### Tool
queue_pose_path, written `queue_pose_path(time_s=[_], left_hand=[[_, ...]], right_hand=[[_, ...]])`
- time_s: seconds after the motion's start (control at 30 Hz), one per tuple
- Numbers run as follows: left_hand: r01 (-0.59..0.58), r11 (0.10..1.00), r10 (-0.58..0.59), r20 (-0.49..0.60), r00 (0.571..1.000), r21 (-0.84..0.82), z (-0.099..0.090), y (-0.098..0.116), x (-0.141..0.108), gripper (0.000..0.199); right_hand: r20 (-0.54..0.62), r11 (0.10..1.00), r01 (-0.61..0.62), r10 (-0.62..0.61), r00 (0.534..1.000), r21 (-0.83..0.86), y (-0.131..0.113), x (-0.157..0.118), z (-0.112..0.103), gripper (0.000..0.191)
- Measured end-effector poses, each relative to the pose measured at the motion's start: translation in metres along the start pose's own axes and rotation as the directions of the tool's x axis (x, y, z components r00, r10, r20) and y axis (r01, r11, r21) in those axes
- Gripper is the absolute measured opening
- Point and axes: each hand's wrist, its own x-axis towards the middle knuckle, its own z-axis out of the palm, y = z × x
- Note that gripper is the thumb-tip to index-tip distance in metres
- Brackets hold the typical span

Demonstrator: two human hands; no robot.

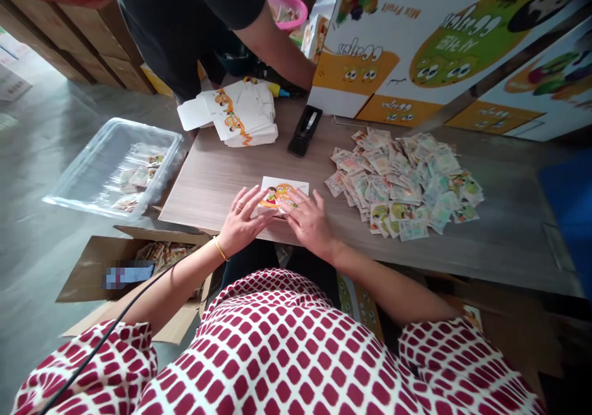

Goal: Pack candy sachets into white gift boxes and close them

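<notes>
Head view: both hands are open with fingers spread, the left hand [240,221] and right hand [311,222] pressing a flat printed box [283,192] onto the table [217,187], probably to keep it steady, with a loose heap of sachets [398,184] handy at right.

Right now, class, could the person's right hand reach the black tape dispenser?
Probably yes: only bare tabletop lies between the right hand and the black tape dispenser; the pile of sachets sits off to one side.
</notes>
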Motion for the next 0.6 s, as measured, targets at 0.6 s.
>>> queue_pose_path(time_s=[0.6], left_hand=[[0.097, 0.989, -0.091, -0.054, 0.994, 0.110, -0.001, 0.019, -0.015, 0.019]], right_hand=[[0.090, 0.974, 0.205, -0.213, 0.973, 0.093, 0.006, 0.024, -0.013, 0.036]])
